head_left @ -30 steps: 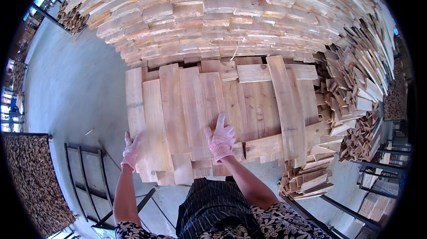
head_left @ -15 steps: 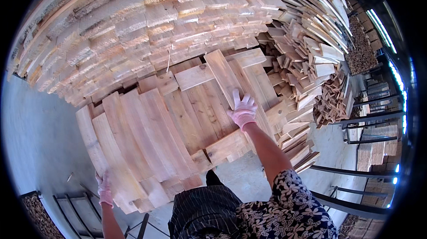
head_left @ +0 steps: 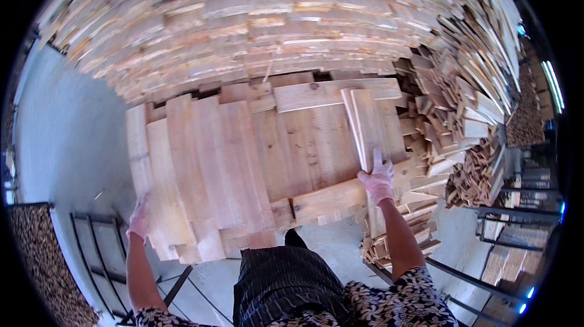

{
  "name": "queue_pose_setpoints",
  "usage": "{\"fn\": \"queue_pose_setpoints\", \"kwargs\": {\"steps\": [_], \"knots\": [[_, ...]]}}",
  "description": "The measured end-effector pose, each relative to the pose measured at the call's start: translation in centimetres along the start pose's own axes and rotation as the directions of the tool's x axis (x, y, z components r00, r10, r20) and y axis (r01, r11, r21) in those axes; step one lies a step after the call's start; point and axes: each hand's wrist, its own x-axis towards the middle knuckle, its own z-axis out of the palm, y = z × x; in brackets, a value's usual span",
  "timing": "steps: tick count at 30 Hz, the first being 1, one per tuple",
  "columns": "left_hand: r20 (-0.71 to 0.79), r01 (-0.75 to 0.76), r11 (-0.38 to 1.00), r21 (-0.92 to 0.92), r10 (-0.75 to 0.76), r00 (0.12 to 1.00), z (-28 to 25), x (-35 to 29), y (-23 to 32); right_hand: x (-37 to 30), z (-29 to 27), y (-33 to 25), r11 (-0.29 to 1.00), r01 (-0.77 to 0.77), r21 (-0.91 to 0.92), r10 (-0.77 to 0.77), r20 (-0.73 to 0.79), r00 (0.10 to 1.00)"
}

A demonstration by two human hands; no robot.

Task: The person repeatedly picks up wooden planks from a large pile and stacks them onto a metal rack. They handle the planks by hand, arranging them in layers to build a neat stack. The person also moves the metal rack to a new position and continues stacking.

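Observation:
Both my hands wear light pink knitted gloves. My right hand (head_left: 378,182) is closed around the near end of a narrow wooden board (head_left: 354,126), tilted onto its edge. Against it on the right leans another board (head_left: 365,114). My left hand (head_left: 139,217) rests along the outer left edge of the leftmost boards, fingers stretched out and partly blurred. Between my hands, several planks (head_left: 210,163) lie side by side on the left of the stack. To their right, a lower layer of planks (head_left: 307,150) shows between two crosswise boards, a far one (head_left: 334,94) and a near one (head_left: 328,200).
Behind the stack rises a high wall of piled boards (head_left: 243,29). Loose offcuts (head_left: 435,90) heap up at the right, with a smaller pile (head_left: 474,175) on the floor. Dark metal frames (head_left: 100,254) stand at the lower left. Grey concrete floor (head_left: 73,120) lies left.
My right hand has moved right and nearer me, and the board in it has tilted onto its edge. My left hand stays at the stack's left edge. The view has turned.

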Motion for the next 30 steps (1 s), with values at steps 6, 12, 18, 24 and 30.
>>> {"fn": "queue_pose_setpoints", "kwargs": {"steps": [6,12,18,24,30], "knots": [[0.198,0.508,0.581,-0.636,-0.514,0.835,1.2,0.5,-2.3,-3.8,-0.1,-7.1,0.948,0.212,0.237,-0.211,-0.029,0.977],[0.202,0.535,0.634,-0.558,-0.521,0.829,0.1,0.8,1.3,-8.7,3.0,-23.3,0.917,0.256,0.305,-0.292,0.075,0.954],[0.223,0.415,0.704,-0.577,-0.354,0.908,0.3,0.4,1.8,-10.5,2.8,-25.5,0.923,0.245,0.298,-0.303,0.167,0.938],[0.394,0.471,0.413,-0.779,-0.262,0.881,1.1,1.2,-0.4,-10.5,1.5,-24.3,0.863,0.128,0.488,-0.230,0.154,0.961],[0.286,0.520,0.668,-0.532,-0.437,0.853,-0.9,2.1,-0.6,-8.2,2.6,-22.2,0.759,0.116,0.640,-0.318,0.209,0.925]]}}
